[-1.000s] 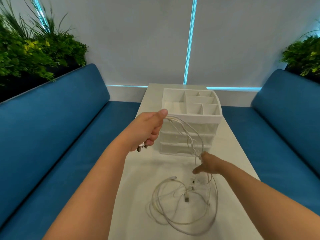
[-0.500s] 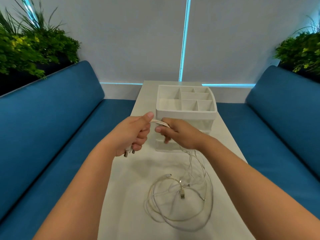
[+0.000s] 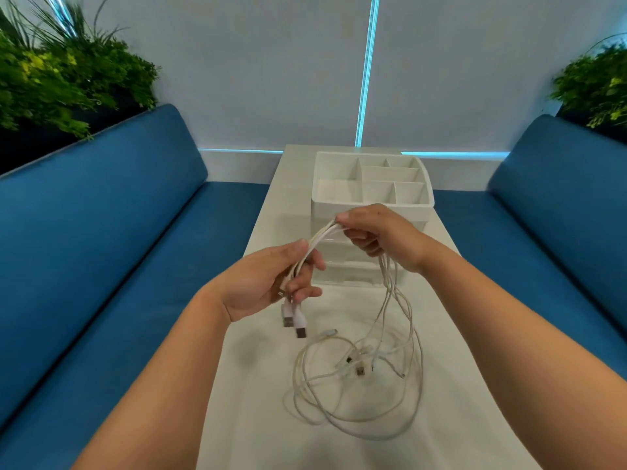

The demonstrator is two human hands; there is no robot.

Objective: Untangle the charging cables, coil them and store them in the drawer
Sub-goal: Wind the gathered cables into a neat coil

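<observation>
Between the two hands, above the bench (image 3: 258, 418), running a short span of several white charging cables (image 3: 320, 237) bunched side by side. Left hand (image 3: 271, 283) gripping that bundle near its plug ends, thumb pressed over the strands and fingers curled beneath, letting two USB plugs (image 3: 294, 322) dangle just below the palm, probably so the ends stay sorted and out of the knot. Right hand (image 3: 376, 234) pinching the same strands a little farther along, raised nearer the organiser, thumb on top, seemingly drawing the bundle taut so that separate lines can be told apart. Falling from the right hand, thin strands dropping to a loose tangle (image 3: 356, 378) of loops and small connectors lying on the bench, near the front edge. Judging by that heap, untangling only begun; no coil formed yet.

Standing just behind the hands, a white drawer organiser (image 3: 373, 201) with open compartments on top and drawers below, partly hidden by the hands; whether any drawer is pulled out, cannot tell. Flanking the bench, blue sofas (image 3: 101, 232) on both sides, green plants (image 3: 61, 76) behind them.
</observation>
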